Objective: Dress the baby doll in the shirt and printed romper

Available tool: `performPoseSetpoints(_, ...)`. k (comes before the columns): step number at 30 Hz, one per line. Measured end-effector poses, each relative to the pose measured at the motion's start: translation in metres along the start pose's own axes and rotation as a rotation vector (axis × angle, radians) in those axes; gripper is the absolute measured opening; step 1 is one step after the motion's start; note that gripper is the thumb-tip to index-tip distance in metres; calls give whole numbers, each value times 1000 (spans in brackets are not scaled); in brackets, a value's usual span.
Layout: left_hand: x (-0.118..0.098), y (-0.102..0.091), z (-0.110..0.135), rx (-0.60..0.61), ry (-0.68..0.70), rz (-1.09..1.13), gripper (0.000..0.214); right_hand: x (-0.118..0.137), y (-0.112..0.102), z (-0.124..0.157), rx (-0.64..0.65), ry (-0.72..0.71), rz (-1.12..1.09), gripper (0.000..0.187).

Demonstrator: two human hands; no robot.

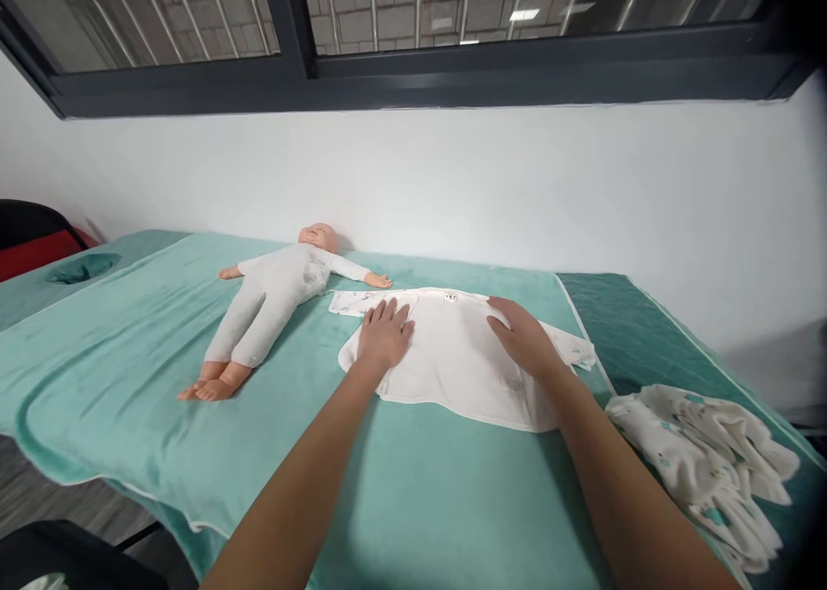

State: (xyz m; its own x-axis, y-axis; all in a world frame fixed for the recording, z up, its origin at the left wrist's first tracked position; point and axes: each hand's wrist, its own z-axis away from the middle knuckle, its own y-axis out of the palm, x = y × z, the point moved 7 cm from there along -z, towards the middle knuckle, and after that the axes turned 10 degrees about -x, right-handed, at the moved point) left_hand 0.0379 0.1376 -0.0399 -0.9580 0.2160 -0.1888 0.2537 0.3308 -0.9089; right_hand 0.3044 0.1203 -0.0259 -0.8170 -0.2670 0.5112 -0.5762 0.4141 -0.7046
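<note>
A white baby shirt lies spread out on the green cover, its patterned sleeves stretched to both sides and a small printed label at the neckline. My left hand rests flat on its left part near the sleeve, fingers apart. On the right shoulder area lies my right hand, fingers extended and thumb held away from them, with nothing visible in its grasp. To the left, a baby doll in a white bodysuit lies on its back, one outstretched arm close to the shirt's left sleeve.
A crumpled white cloth with green print lies at the right on a darker green cover. The green bed cover has a round hollow at far left. Behind are a white wall and window frame. A black object stands lower left.
</note>
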Motion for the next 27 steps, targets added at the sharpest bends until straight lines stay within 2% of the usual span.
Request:
performPoseSetpoints(3,-6,-8,2,-27,27,7,48,-28,9,0,121,-44,233,47)
performPoseSetpoints(6,-25,-24,16,-48,159,74,41,-43,18,3,176,-16,363,51)
performPoseSetpoints(9,-51,-43,46,-8,342,224,27,-41,21,4,184,-26,403,56)
performPoseSetpoints(11,-62,-53,69,28,401,314,27,-38,21,5,192,-24,412,58)
performPoseSetpoints(13,-66,-61,87,26,398,343,28,-36,20,9,196,2,418,60)
performPoseSetpoints(16,-62,-68,100,-33,347,316,27,-31,16,21,184,49,442,63)
performPoseSetpoints(21,-49,-70,105,-117,268,318,27,-7,-1,68,149,24,482,65)
performPoseSetpoints(27,-29,-79,131,-153,233,292,24,25,-37,164,57,-63,472,64)
